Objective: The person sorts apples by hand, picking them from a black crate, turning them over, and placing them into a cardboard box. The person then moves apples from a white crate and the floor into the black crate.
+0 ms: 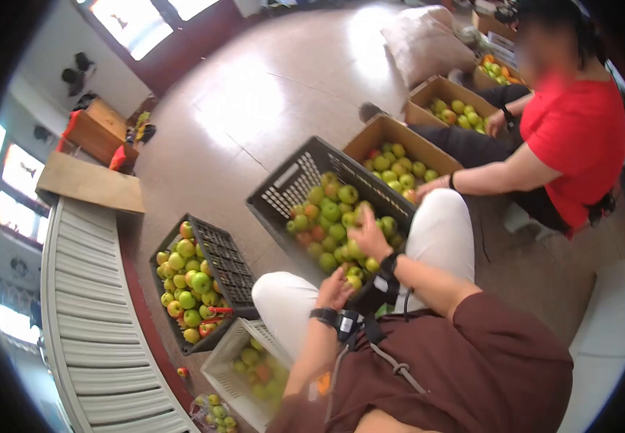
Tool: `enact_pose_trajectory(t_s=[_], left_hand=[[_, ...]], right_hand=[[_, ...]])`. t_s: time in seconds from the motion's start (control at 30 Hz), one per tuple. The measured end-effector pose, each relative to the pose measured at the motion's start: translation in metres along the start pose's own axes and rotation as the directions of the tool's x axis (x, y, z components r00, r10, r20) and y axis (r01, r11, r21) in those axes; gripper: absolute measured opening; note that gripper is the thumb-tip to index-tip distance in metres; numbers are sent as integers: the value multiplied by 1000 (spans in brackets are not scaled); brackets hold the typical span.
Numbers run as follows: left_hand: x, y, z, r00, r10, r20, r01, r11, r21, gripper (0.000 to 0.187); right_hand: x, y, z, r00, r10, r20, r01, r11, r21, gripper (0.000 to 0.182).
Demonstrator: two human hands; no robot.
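A large dark plastic crate [281,177] holding green and reddish apples [332,211] stands between my knees. My right hand [370,232] is over the apples on its right side, fingers bent; whether it holds an apple is too blurred to tell. My left hand [335,290] is at the near edge of the crate, palm turned up and fingers curled, close to several green apples; its grip cannot be made out. Both wrists carry black straps.
At the left stand a second dark crate [227,261] of apples, a white crate [229,355] and a bag of small apples [215,414]. On the right, a person in red [579,137] sits beside cardboard boxes [379,132] of apples, one hand at the nearest box.
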State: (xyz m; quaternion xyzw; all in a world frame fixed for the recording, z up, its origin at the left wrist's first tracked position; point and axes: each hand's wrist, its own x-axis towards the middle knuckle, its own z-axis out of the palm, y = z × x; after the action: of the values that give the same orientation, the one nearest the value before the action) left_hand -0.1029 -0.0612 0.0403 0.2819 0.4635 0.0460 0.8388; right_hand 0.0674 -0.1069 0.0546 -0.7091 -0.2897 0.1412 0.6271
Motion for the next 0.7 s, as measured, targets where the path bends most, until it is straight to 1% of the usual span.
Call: enact_pose_trajectory(t_s=[0.03, 0.07, 0.1, 0.13, 0.17, 0.2, 0.23, 0.27, 0.3, 0.33, 0.37, 0.4, 0.43, 0.47, 0.5, 0.53, 0.57, 0.67, 0.7], left_hand=[[13, -7, -9, 1000, -7, 29, 8, 1000, -24, 44], [-16, 4, 17, 997, 1, -83, -3, 1000, -27, 36], [-12, 3, 16, 994, -11, -111, 7, 999, -39, 26], [1, -1, 3, 1000, -5, 12, 6, 999, -43, 25], [12, -6, -12, 990, 21, 141, -14, 999, -47, 25], [15, -7, -14, 980, 28, 195, -12, 996, -83, 30], [4, -2, -2, 998, 19, 60, -17, 999, -29, 31], [7, -2, -1, 999, 24, 23, -24, 1000, -13, 42], [8, 0, 2, 1000, -10, -9, 10, 1000, 16, 55], [8, 0, 2, 1000, -20, -16, 20, 1000, 5, 59], [8, -1, 3, 999, -40, -29, 40, 999, -8, 62], [6, -1, 4, 999, -32, -16, 31, 999, -17, 60], [2, -2, 4, 1000, -29, -9, 28, 999, -27, 58], [-1, -2, 3, 1000, -23, -4, 23, 999, -34, 56], [0, -1, 1, 1000, -21, 6, 21, 999, -46, 46], [1, -2, 0, 999, -26, 22, 28, 997, -67, 36], [-2, 0, 1, 999, -27, 38, 31, 996, -88, 27], [-14, 8, 5, 988, 104, 113, -91, 989, -114, 26], [-29, 20, 9, 965, 218, 147, -194, 967, -166, 25]], right_hand=[[17, -12, -10, 988, -17, -152, 30, 996, 86, 64], [30, -35, -27, 978, 100, -185, -53, 969, 242, 62], [40, -55, -37, 960, 197, -197, -104, 910, 402, 61], [46, -46, -36, 943, 53, -328, 50, 953, 299, 48], [44, -44, -37, 961, 48, -271, -1, 985, 170, 33], [36, -25, -34, 988, -50, -145, 51, 999, 4, 20], [19, -29, -30, 999, -14, 41, 16, 998, -58, 17], [1, -15, -23, 968, -199, 152, 223, 961, -163, 18], [-15, -8, -19, 950, -90, 300, 155, 967, -201, 21], [-32, -11, -15, 948, -36, 316, 108, 971, -214, 22], [-43, -3, -12, 935, -44, 351, 130, 966, -225, 23], [-50, 1, -12, 882, 60, 467, 104, 943, -317, 23], [-60, 6, -13, 855, 86, 511, 189, 866, -462, 25], [-64, -1, -14, 785, 178, 594, 237, 799, -553, 27], [-62, -14, -15, 703, 276, 655, 298, 722, -625, 29], [-62, -17, -15, 684, 262, 681, 331, 721, -610, 30], [-61, -17, -15, 679, 276, 681, 323, 720, -615, 30], [-59, -6, -11, 682, 271, 679, 325, 720, -614, 31], [-58, -6, -11, 683, 266, 680, 322, 726, -607, 31]])
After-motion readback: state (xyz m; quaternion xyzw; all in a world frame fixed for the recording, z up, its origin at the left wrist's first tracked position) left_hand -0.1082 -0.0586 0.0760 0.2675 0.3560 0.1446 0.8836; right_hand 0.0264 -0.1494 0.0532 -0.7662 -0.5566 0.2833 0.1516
